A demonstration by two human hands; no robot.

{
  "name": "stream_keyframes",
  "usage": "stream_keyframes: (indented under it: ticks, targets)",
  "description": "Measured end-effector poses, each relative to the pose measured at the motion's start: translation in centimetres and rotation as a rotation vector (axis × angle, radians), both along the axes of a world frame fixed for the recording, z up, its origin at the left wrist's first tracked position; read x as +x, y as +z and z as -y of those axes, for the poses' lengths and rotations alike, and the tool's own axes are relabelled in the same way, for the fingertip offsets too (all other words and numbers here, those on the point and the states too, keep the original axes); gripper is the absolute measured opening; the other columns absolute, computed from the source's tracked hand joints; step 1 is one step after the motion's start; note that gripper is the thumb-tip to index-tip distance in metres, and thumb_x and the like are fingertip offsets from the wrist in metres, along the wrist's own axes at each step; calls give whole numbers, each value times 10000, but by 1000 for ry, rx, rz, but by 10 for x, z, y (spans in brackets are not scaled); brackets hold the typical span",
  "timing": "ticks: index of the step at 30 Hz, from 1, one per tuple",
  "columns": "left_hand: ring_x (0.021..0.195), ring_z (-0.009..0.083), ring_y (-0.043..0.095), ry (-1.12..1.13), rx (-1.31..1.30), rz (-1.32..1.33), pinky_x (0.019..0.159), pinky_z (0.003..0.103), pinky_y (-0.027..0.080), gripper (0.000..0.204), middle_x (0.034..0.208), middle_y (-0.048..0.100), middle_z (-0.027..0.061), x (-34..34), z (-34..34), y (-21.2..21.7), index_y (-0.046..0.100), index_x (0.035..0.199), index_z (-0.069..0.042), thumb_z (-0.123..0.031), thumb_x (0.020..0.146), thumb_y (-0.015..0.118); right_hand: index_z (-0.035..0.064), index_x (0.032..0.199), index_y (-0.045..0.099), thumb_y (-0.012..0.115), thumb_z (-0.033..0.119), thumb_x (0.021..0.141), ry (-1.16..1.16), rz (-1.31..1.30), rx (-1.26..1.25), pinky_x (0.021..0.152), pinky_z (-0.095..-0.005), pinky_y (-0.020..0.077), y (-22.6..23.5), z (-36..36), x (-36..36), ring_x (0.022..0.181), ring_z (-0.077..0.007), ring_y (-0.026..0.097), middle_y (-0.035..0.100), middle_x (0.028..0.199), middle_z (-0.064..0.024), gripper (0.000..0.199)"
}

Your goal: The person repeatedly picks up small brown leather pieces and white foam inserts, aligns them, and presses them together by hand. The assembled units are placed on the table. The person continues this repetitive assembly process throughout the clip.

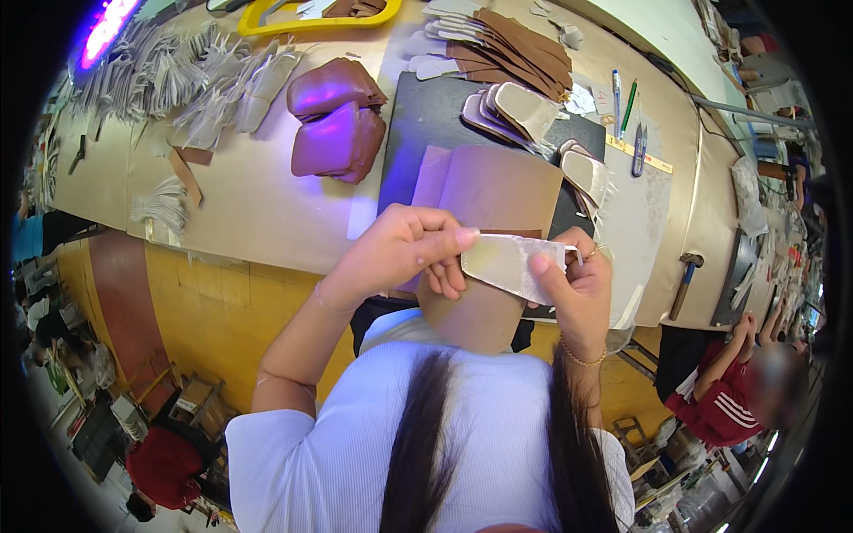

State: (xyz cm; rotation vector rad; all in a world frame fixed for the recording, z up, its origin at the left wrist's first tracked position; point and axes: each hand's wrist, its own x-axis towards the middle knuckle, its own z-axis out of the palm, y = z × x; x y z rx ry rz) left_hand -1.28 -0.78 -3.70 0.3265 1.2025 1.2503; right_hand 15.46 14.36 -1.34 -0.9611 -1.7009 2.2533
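Observation:
Between my hands is a pale cream, tongue-shaped piece of material [508, 264] with a rounded left end and a thin strip at its right end. My left hand [425, 247] pinches the rounded end between thumb and fingers. The other end is gripped by my right hand [576, 277], its thumb pressed on the top face. Below them a tan curved sheet [506, 185] bends over the table's front edge. A narrow brown edge shows just behind the held piece; I cannot tell whether it belongs to it.
Beyond the sheet lies a dark mat [422, 111] with stacked cream-faced pieces [522, 108]. Left of it are glossy brown stacks [338, 133]; farther left, many pale pieces [151, 75]. A pen, pencil, ruler and snips [640, 147] lie right. A hammer [686, 282] rests near the right edge.

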Motion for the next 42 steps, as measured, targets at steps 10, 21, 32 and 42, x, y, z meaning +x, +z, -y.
stream_keyframes:
  ticks: [10, 21, 32, 42]
  targets:
    - [536, 142, 636, 31, -91, 22, 491, 239, 504, 132, 650, 651, 124, 3, -3, 2, 558, 819, 12, -82, 854, 643, 5, 917, 547, 665, 95, 853, 54, 28, -58, 555, -217, 506, 1, -10, 1, 688, -68, 592, 611, 789, -41, 161]
    - [492, 143, 613, 83, -47, 30, 431, 218, 462, 115, 612, 636, 120, 7, 0, -5, 550, 811, -2, -66, 851, 637, 61, 805, 534, 723, 177, 824, 74, 128, -19, 498, -158, 316, -16, -16, 9, 578, 10, 378, 453, 652, 84, 223]
    - [570, 74, 591, 80, -10, -186, 450, 170, 402, 174, 685, 626, 59, 10, 2, -8, 549, 830, -31, -170, 872, 646, 148, 1291, 502, 647, 435, 746, 486, -389, 1191, 1063, -496, 261, 28, 8, -3, 1272, -265, 388, 472, 1306, -73, 633]
    - [451, 134, 578, 130, 38, -80, 421, 226, 437, 107, 573, 602, 82, 14, 8, -23, 526, 803, -30, -42, 868, 611, 125, 1419, 352, 434, 645, 831, 505, -275, 1129, 1121, -474, 122, -37, 5, 6, 1366, -301, 281, 339, 1455, -143, 790]
